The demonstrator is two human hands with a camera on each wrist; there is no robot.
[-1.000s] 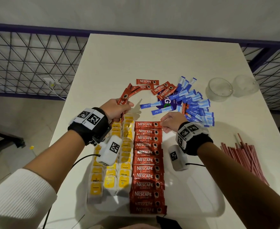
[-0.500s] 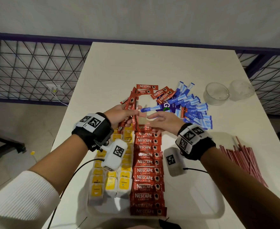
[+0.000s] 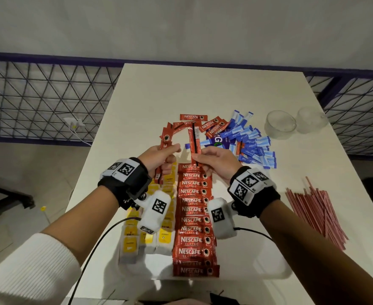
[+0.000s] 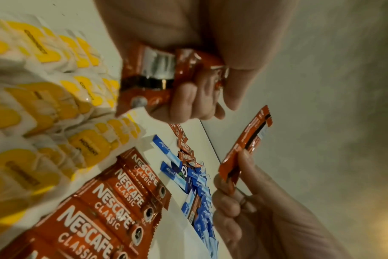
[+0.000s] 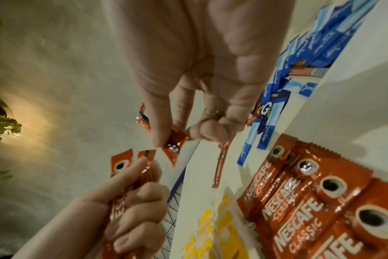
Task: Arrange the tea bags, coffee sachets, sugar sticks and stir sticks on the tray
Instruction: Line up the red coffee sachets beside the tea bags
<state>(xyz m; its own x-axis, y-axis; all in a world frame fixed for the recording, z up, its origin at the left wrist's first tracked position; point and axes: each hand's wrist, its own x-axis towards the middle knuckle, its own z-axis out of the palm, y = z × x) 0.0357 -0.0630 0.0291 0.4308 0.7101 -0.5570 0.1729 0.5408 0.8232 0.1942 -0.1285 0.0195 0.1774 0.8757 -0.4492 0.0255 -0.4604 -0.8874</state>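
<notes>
1. Since the earlier head frames, both hands have lifted off the tray's red row: my right hand [image 3: 216,164], which lay at the top of that row, now pinches one thin red foil coffee sachet [image 3: 194,143] upright by its lower end, and my left hand [image 3: 159,158] has come level beside it, fingers curled round a small bunch of red sachets [image 3: 164,150]. From the head view, the pale tray [image 3: 276,267] already carries yellow-tagged white tea bags [image 3: 146,238] on its left and a tidy column of red sachets [image 3: 193,219] beside them. I judge the sachets light, slick and floppy; holding near an end lets them swing, so a mid-length pinch should suit placing better.

2. Through the left wrist camera, the left hand [image 4: 188,84] clamps the bunch [image 4: 151,77] in a closed fist, and the right-hand sachet [image 4: 244,149] stands apart from it, not touching.

3. Through the right wrist camera, thumb and fingertips [image 5: 159,133] nip the sachet's [image 5: 174,147] very end, a thin hold that I reckon could slip.

4. Around, in the head view: loose red sachets and blue paper sugar sticks [image 3: 251,144] lie jumbled beyond the tray, two clear glass bowls [image 3: 280,124] sit further right, and red stir sticks [image 3: 315,214] are fanned on the white table [image 3: 203,89]. My own forearms cross over the tray's free right part.
</notes>
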